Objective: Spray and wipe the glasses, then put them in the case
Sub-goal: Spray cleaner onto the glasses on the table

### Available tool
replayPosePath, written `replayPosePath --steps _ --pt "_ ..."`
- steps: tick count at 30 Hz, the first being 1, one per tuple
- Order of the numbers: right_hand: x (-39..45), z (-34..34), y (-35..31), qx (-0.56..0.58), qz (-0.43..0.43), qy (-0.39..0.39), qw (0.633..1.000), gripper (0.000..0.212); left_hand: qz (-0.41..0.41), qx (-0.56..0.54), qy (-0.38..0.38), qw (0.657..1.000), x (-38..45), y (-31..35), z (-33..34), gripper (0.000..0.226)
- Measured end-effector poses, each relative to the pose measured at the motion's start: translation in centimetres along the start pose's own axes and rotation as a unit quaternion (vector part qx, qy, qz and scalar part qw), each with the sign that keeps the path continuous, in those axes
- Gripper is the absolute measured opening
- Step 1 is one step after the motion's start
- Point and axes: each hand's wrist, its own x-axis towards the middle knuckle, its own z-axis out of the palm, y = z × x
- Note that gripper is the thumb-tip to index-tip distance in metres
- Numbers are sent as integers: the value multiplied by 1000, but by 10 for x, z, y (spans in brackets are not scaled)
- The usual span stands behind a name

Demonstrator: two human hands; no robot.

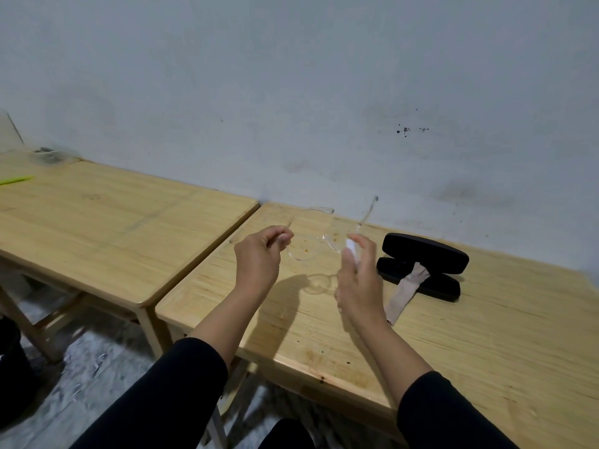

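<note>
Clear-framed glasses (324, 238) hang in the air above the right wooden table (486, 335), temples spread toward the wall. My left hand (259, 254) pinches their left side. My right hand (358, 277) is wrapped around a small white spray bottle (351, 251), its top close to the right lens. A black glasses case (424, 252) lies open to the right of my right hand. A pale cloth (406, 293) trails out of the case onto the table.
A second wooden table (97, 222) stands to the left with a narrow gap between the two. A yellow-green pen (14, 180) and a clear plastic object (48, 155) lie at its far left. The grey wall runs close behind both tables.
</note>
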Motion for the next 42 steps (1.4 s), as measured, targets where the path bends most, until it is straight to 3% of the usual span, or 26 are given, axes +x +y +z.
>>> replayPosePath --steps 1,3,5,19,27,33,38,42 --pt "1 -4 1 119 84 17 989 16 -4 -8 7 1000 2 0 -3 15" --pt "4 -13 3 300 210 23 930 14 -8 -17 17 1000 4 -1 -7 17" --pt "8 -19 4 383 253 8 888 15 -10 -23 17 1000 4 0 -8 19" --pt "2 13 -4 402 303 -111 857 15 -7 -71 10 997 3 13 5 27" --pt "7 11 0 326 257 -100 904 13 -14 -71 5 997 2 17 10 26" --pt "7 -26 12 33 174 -35 984 38 -25 -73 -8 997 3 16 19 22" --pt "6 -90 11 -104 81 83 988 44 -14 -75 -29 997 -1 23 43 19" --pt "-5 -152 5 -165 58 170 970 42 -2 -88 -50 995 -11 37 72 16"
